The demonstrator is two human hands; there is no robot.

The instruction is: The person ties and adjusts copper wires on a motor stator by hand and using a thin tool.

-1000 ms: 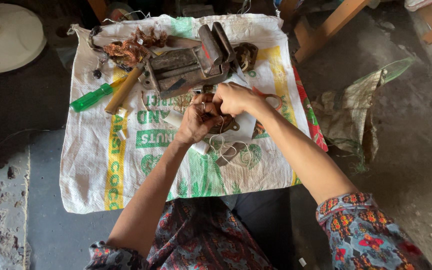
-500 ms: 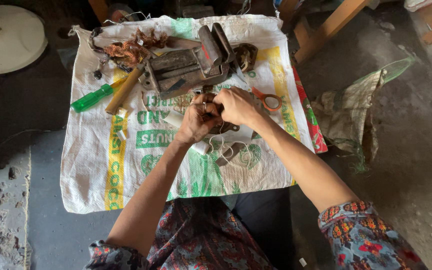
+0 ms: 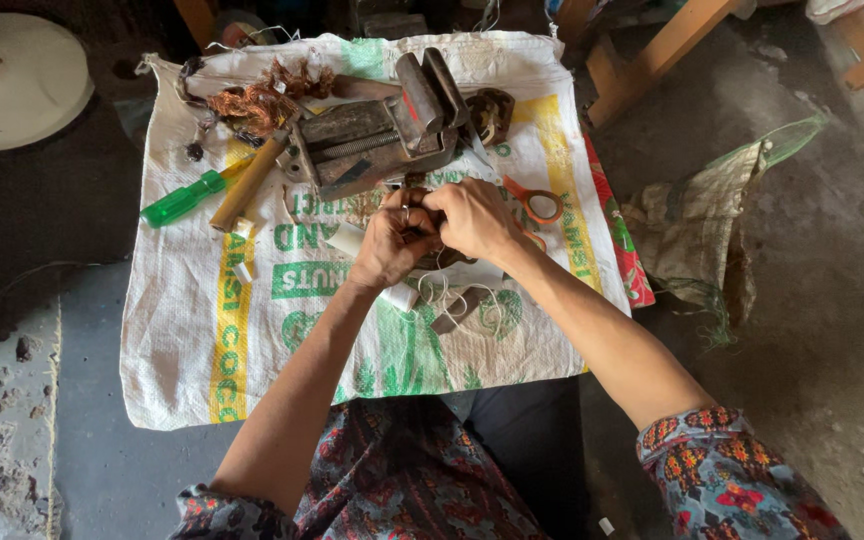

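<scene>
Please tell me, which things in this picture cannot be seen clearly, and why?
- Head view: the small piece held between the left hand and right hand is hidden by the fingers.
- Scissors: blades covered by the right wrist.
- White round object: cut off at the left edge.

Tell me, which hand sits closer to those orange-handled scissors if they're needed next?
Probably the right hand. It is beside the orange-handled scissors on the sack, while the left hand lies on its far side, toward the green-handled screwdriver.
</scene>
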